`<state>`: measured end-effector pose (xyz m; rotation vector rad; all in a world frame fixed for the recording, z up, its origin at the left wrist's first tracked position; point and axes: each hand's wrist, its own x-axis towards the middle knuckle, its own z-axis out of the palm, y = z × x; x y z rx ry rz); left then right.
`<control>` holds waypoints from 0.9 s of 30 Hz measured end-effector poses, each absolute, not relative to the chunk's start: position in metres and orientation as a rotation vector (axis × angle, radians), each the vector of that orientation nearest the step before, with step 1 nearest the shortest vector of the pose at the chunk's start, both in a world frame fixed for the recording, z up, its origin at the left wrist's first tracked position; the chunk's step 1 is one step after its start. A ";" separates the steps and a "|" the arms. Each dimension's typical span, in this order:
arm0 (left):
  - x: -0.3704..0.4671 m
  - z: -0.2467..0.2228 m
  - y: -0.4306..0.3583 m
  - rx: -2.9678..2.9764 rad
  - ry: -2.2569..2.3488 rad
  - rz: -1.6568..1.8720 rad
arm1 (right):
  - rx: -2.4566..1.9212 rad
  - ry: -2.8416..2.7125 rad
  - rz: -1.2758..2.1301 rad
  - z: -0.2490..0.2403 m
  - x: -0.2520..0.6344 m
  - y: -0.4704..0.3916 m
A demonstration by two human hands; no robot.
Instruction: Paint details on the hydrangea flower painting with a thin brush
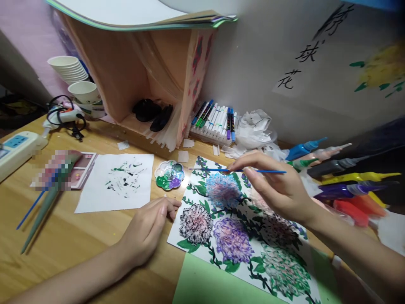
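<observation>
A thin blue paintbrush is pinched in my right hand, held level over the top of a flower painting. Its bristle end points left, towards a small flower-shaped paint palette with green, purple and white paint in its wells. The painting shows several round textured blooms with green leaves and dark stems; my right hand and forearm cover part of its right side. My left hand rests on the table, loosely bent, holding nothing, with its fingertips at the painting's left edge.
Left of the palette lies a paint-smeared white sheet, then brushes and a power strip. Behind are paper cups, a pink box, markers and crumpled tissue. Paint bottles crowd the right.
</observation>
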<state>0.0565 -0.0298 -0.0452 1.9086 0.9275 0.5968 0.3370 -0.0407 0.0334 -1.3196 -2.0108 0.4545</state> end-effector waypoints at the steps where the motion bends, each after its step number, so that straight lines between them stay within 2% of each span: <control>1: 0.057 -0.045 -0.030 1.906 0.918 0.601 | -1.292 -2.047 0.511 0.034 0.329 -0.037; 8: 0.057 -0.043 -0.029 1.949 0.883 0.602 | -1.197 -2.281 0.565 0.030 0.296 -0.022; 17: 0.057 -0.044 -0.028 1.926 0.879 0.598 | -1.257 -2.199 0.594 0.030 0.303 -0.023; 22: 0.055 -0.047 -0.028 1.886 0.887 0.579 | -1.407 -1.869 0.323 0.028 0.341 -0.039; 27: 0.055 -0.049 -0.028 1.865 0.918 0.571 | -1.535 -1.873 0.076 0.016 0.372 -0.055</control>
